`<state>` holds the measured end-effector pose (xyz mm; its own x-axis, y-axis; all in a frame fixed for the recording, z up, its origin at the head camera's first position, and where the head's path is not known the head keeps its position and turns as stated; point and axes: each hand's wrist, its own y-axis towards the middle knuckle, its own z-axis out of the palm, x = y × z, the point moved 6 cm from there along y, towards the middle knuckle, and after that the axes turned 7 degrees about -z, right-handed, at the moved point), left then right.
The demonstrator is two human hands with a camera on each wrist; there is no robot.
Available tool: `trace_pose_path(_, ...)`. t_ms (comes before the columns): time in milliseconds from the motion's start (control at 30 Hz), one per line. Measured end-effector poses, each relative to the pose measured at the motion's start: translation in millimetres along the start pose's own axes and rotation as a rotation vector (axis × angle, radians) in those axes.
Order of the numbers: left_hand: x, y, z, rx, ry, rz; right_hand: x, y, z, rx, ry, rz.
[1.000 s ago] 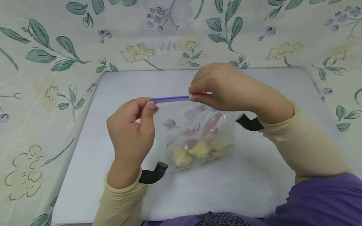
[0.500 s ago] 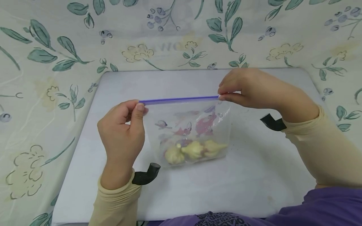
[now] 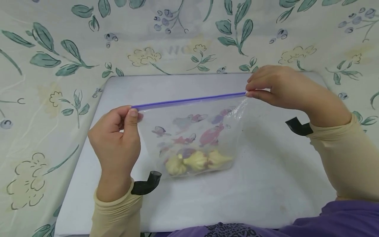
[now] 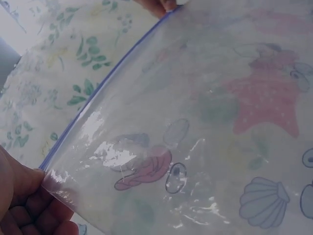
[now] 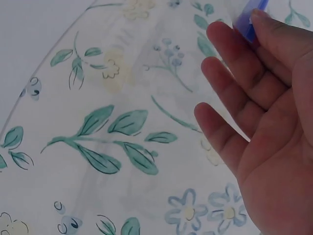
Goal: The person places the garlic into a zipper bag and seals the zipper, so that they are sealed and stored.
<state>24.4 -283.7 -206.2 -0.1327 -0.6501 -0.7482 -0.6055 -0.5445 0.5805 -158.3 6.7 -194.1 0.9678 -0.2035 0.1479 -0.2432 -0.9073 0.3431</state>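
Note:
A clear zip bag (image 3: 189, 131) with a purple zip strip and printed sea creatures hangs stretched between both hands. Inside, along its bottom, lie 3 pale garlic bulbs (image 3: 196, 161) in a row. My left hand (image 3: 116, 138) pinches the strip's left end between thumb and curled fingers. At the other end, my right hand (image 3: 275, 87) pinches the strip's right corner, a bit higher than the left. In the right wrist view, thumb and index finger grip the purple strip (image 5: 252, 24) while the other fingers extend loosely. The left wrist view shows a pink starfish print (image 4: 266, 103) on the bag.
A white board (image 3: 237, 200) lies beneath the bag. Floral cloth (image 3: 44, 108) surrounds it at the back and sides. Black curved camera mounts (image 3: 148, 184) stick out from both sleeves, and a purple shirt (image 3: 349, 217) shows at the front edge.
My right hand has moved right along the purple strip to the bag's corner, while the left hand shifted left. The bag is spread wider, and its right end has risen.

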Motion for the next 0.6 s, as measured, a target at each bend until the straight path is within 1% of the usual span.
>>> trace_pose_path(100,-0.3,-0.5,0.9,-0.008,0.001,0.010,-2,0.5,-1,-0.023,-0.017,-0.006)
trace_pose_path(233,-1.6,-1.1,1.7,-0.040,0.019,0.053,-9,8.1,3,-0.061,-0.054,0.014)
trace_pose_path(333,-4.4,-2.6,0.4,-0.070,0.013,0.089,-15,14.3,8,-0.094,-0.108,0.068)
trace_pose_path(367,-6.3,-3.3,-0.5,-0.082,0.001,0.101,-17,16.7,10,-0.096,-0.124,0.097)
trace_pose_path(400,-8.6,-3.9,-2.1,-0.096,-0.012,0.112,-19,19.4,12,-0.084,-0.114,0.146)
trace_pose_path(467,-14.2,-5.2,-6.8,-0.127,-0.041,0.131,-24,24.5,16,-0.045,-0.051,0.274)
trace_pose_path(500,-17.4,-6.0,-9.6,-0.148,-0.057,0.138,-27,27.0,18,-0.029,0.009,0.338)
trace_pose_path(567,-25.0,-8.4,-14.2,-0.181,-0.094,0.152,-34,30.8,25,-0.012,0.193,0.474)
trace_pose_path(600,-29.0,-10.2,-15.6,-0.191,-0.112,0.164,-37,32.0,28,-0.020,0.303,0.535)
